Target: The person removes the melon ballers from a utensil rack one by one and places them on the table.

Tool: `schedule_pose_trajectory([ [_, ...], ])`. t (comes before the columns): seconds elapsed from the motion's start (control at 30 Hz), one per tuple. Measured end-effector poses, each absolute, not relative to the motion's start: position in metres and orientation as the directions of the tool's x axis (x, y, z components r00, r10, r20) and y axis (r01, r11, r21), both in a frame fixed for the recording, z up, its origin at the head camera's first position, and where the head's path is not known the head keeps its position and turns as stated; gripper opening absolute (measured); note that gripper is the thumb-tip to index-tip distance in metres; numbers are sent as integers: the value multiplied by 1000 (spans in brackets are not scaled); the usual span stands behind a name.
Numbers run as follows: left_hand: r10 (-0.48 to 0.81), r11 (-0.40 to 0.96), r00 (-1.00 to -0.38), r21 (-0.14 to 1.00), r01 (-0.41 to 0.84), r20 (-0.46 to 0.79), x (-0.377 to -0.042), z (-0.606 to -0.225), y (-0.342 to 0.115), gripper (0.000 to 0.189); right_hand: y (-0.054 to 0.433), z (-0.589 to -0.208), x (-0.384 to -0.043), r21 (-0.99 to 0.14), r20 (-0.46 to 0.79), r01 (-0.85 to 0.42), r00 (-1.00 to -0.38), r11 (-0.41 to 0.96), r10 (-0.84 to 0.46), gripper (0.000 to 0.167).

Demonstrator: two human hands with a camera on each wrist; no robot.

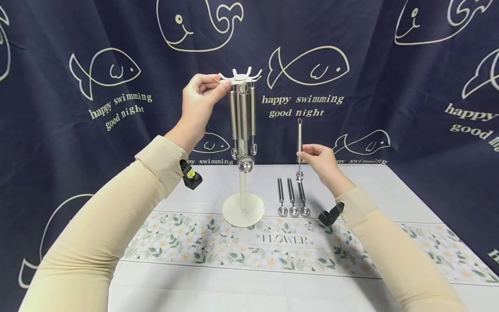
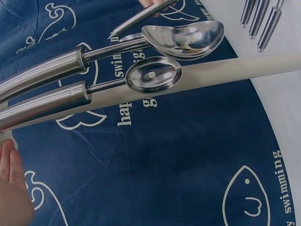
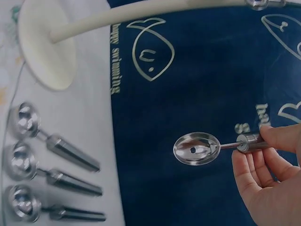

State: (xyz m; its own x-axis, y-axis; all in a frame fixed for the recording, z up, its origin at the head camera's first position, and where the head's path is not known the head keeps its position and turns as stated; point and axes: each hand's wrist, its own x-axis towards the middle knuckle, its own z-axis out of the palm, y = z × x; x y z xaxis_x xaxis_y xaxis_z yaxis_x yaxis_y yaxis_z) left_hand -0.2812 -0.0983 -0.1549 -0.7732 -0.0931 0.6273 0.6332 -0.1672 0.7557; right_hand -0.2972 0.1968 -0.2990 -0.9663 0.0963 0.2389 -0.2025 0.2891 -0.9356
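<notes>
My left hand (image 1: 200, 99) pinches the rim of the hooked top (image 1: 242, 78) of a cream utensil stand (image 1: 243, 186). Below that top, several metal scoops (image 1: 244, 117) hang with their bowls down. The left wrist view shows a large round bowl (image 2: 188, 40) and a smaller oval one (image 2: 153, 75) among them. To the right of the stand, my right hand (image 1: 321, 162) holds a melon baller (image 1: 299, 136) upright by its handle, ring end up. Its oval bowl (image 3: 196, 155) has a small hole in the middle.
Three more metal scoops (image 1: 290, 195) lie side by side on the white table, bowls toward me, right of the stand's round base (image 1: 234, 216). A floral runner (image 1: 175, 242) crosses the table. Behind hangs a dark blue curtain (image 1: 241, 60) with fish drawings.
</notes>
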Motion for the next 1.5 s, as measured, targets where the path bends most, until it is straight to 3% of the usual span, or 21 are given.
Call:
schedule_pose_trajectory([
  [0.43, -64, -182, -750, 732, 657, 658, -282, -157, -98, 14, 221, -326, -296, -968, 148, -121, -983, 218, 113, 41],
  [0.63, -31, -251, -777, 748, 615, 628, -278, -154, -97, 14, 228, -334, -298, -979, 120, -100, -987, 179, 105, 42],
  [1.5, -21, -191, -842, 824, 533, 539, -274, -143, -106, 14, 245, -354, -294, -983, 63, -44, -992, 180, 105, 44],
])
